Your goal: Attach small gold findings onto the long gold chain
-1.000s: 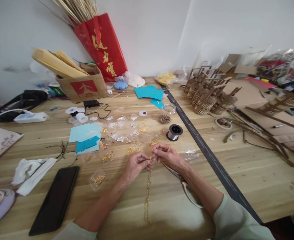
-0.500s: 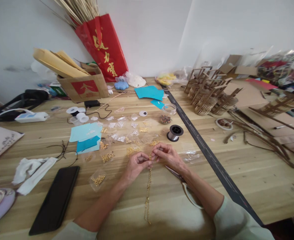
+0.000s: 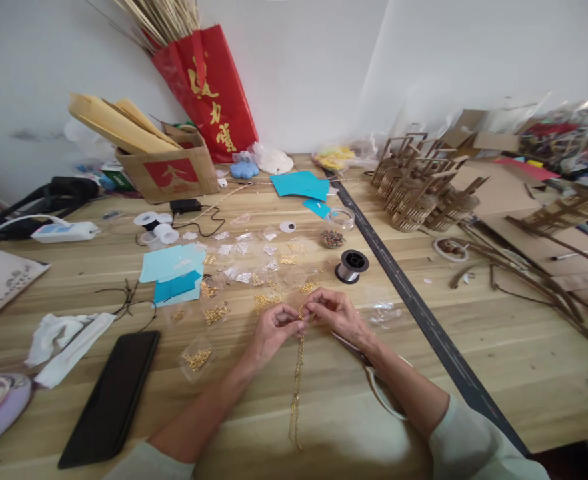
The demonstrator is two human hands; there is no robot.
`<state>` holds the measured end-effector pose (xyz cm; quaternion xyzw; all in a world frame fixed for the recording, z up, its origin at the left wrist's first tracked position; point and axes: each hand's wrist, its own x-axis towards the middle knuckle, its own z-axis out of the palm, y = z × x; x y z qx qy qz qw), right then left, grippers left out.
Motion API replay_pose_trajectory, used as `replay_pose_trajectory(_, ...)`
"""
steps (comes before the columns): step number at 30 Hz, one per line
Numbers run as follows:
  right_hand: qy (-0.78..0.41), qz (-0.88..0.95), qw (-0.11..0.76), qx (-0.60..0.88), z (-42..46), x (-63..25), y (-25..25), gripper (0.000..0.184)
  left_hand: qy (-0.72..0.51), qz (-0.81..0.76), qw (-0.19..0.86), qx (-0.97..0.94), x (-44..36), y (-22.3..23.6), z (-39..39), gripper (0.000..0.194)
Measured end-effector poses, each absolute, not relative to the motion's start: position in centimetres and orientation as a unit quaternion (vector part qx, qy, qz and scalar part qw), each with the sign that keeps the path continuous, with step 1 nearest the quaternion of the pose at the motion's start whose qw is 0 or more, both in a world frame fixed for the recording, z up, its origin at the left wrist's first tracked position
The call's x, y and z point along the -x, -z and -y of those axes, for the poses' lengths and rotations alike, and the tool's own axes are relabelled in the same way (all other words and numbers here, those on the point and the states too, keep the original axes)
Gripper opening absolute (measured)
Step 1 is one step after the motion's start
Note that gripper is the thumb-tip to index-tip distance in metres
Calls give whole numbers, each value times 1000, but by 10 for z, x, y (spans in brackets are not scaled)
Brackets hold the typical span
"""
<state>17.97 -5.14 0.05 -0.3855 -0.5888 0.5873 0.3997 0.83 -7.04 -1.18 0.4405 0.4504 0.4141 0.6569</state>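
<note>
Both hands meet over the wooden table, pinching the top end of a gold chain that trails down toward me. My left hand grips the chain's top from the left with closed fingers. My right hand pinches the same end from the right. Scissors lie under my right forearm. Small clear bags of gold findings are spread just beyond my hands.
A black phone lies at left front, by white cloth. A wire spool, bead jar, blue paper, cardboard box, red bag and wooden lattice baskets stand farther back.
</note>
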Motion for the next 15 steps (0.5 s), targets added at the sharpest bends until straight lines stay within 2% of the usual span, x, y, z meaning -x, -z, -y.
replay_pose_trajectory(15, -509, 660, 387, 395, 55, -180, -3, 20, -424, -454, 651, -436, -8, 13, 70, 29)
